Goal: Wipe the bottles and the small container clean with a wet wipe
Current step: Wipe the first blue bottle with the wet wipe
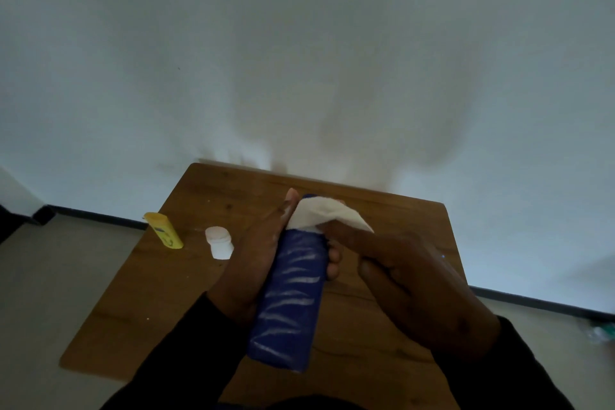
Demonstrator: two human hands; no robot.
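A tall blue bottle with white streaks on its side is held above the wooden table, its top pointing away from me. My left hand grips it from the left, fingertips wrapped round to its right side. My right hand pinches a white wet wipe against the bottle's far end, which the wipe covers. A yellow bottle stands on the table's left edge. A small white container stands just right of it.
The table stands against a pale wall, with grey floor to the left. A green and clear object lies on the floor at the far right. Dark sleeves cover both forearms.
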